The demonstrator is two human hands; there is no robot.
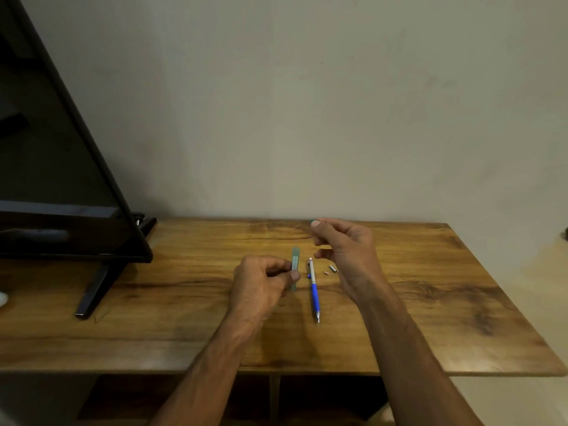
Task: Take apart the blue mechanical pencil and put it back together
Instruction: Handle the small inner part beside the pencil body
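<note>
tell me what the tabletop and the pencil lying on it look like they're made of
Tabletop: wood or a wood-look laminate, going by the brown grain streaks and low sheen. Blue mechanical pencil: probably plastic, with a glossy blue grip and white upper barrel; its tip looks silvery, perhaps metal.

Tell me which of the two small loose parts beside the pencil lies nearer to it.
The small tan piece: it lies closer to the blue mechanical pencil, while the darker metallic piece sits beyond it, towards the right hand.

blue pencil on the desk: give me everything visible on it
The blue mechanical pencil lies flat on the wooden table, untouched, between the left hand and right hand. Blue grip section nearer the person, metal tip pointing toward them, white upper barrel with a blue clip. Looks plastic. Two small loose parts lie just right of its far end.
</note>
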